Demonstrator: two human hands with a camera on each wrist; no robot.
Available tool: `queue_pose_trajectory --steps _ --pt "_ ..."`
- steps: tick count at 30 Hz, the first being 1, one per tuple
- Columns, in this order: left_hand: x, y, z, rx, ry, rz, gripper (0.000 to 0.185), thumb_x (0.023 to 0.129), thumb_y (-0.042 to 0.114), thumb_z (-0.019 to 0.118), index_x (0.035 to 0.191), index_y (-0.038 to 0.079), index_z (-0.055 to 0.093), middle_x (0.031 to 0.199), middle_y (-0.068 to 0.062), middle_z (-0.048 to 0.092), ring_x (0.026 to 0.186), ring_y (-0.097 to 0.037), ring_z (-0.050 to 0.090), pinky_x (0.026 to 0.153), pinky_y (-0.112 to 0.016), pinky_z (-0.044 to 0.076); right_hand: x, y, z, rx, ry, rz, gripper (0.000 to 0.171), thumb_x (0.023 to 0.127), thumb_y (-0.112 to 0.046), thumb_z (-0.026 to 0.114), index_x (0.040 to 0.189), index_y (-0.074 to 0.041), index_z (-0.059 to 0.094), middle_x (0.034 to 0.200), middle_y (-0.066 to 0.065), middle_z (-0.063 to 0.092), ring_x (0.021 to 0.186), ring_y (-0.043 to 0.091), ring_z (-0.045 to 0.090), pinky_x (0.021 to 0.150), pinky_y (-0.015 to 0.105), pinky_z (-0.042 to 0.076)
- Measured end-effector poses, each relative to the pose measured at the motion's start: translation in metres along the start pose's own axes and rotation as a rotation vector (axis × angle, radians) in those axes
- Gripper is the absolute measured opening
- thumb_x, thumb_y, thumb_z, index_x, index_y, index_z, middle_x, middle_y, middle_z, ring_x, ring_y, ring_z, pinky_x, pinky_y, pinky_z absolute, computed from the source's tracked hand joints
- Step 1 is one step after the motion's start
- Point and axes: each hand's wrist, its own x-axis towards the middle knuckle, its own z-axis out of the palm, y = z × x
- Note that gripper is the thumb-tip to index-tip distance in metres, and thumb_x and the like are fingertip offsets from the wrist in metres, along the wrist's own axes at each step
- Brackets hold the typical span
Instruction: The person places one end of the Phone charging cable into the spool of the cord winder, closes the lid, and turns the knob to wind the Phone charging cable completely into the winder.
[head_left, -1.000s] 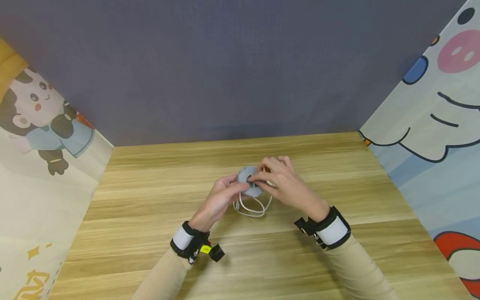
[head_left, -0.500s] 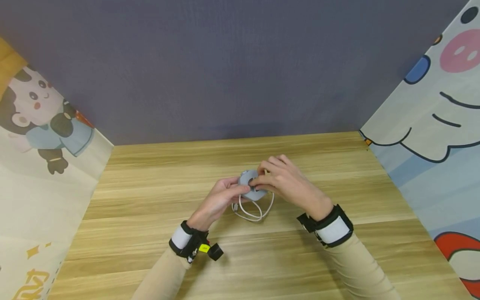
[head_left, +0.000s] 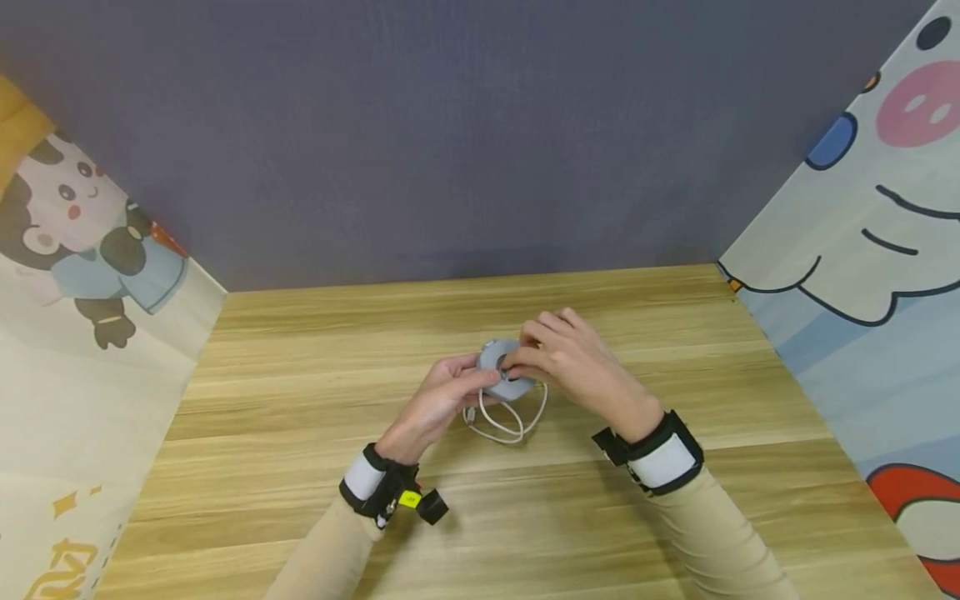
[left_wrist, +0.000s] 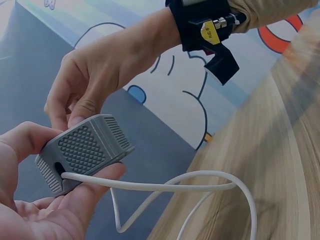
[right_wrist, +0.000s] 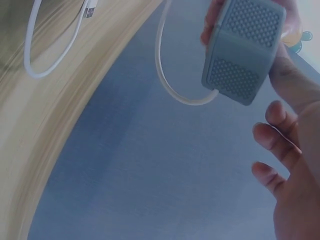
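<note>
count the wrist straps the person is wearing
2. One wrist strap sits on the left forearm behind the left hand; the other wrist strap sits behind the right hand. Both hands hold a grey box with a white cable.

You are holding a grey cable winder (head_left: 501,367) above the wooden table (head_left: 300,433). Your left hand (head_left: 442,400) is gripping its near side; your right hand (head_left: 570,362) is pinching its far side. A white cable (head_left: 504,423) is looping down beneath it.
</note>
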Motion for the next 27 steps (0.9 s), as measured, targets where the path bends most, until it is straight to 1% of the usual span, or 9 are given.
queue_pose_trajectory --steps 3,5,10,18,23,27 --pt "0.0 0.0 0.001 -0.003 0.013 -0.005 0.052 0.103 0.008 0.057 0.148 -0.013 0.043 0.143 -0.03 0.056 0.11 -0.015 0.071 0.094 -0.031 0.059 0.001 -0.001 0.003 0.018 0.045 0.018 0.013 0.084 -0.029 0.08 0.096 -0.023 0.079 0.088 -0.003 0.057 0.08 0.017 0.051 0.073 0.035 0.042" --pt "0.0 0.0 0.001 -0.007 0.024 -0.011 0.052 0.102 0.009 0.057 0.148 -0.013 0.044 0.142 -0.029 0.058 0.109 -0.014 0.072 0.094 -0.03 0.059 0.001 -0.002 0.004 0.029 0.073 0.031 0.014 0.085 -0.032 0.079 0.095 -0.021 0.079 0.087 -0.003 0.058 0.079 0.018 0.051 0.072 0.035 0.041" --pt "0.001 0.0 0.001 -0.008 0.042 -0.017 0.05 0.103 0.01 0.057 0.147 -0.011 0.046 0.14 -0.028 0.06 0.107 -0.014 0.072 0.094 -0.03 0.059 0.002 -0.002 0.006 0.047 0.127 0.055 0.019 0.084 -0.035 0.081 0.093 -0.019 0.078 0.085 -0.002 0.059 0.078 0.019 0.05 0.071 0.036 0.038" --pt "0.002 0.001 0.002 -0.018 0.06 -0.019 0.051 0.103 0.01 0.057 0.148 -0.012 0.045 0.141 -0.028 0.059 0.106 -0.013 0.072 0.096 -0.032 0.059 0.003 -0.004 0.007 0.049 0.154 0.103 0.02 0.084 -0.038 0.079 0.091 -0.019 0.078 0.084 -0.002 0.06 0.078 0.02 0.05 0.071 0.037 0.038" --pt "0.002 0.002 0.003 -0.037 0.072 -0.019 0.052 0.103 0.009 0.057 0.149 -0.011 0.043 0.144 -0.028 0.057 0.11 -0.014 0.071 0.099 -0.036 0.057 0.003 -0.005 0.012 0.054 0.201 0.133 0.021 0.083 -0.039 0.079 0.089 -0.018 0.078 0.083 -0.001 0.06 0.076 0.02 0.05 0.071 0.037 0.039" --pt "0.003 0.001 0.003 -0.042 0.087 -0.015 0.052 0.103 0.009 0.057 0.149 -0.011 0.043 0.145 -0.028 0.056 0.111 -0.014 0.071 0.098 -0.033 0.058 0.004 -0.007 0.015 0.05 0.24 0.148 0.023 0.082 -0.038 0.08 0.088 -0.017 0.077 0.082 0.0 0.059 0.075 0.021 0.05 0.07 0.038 0.038"
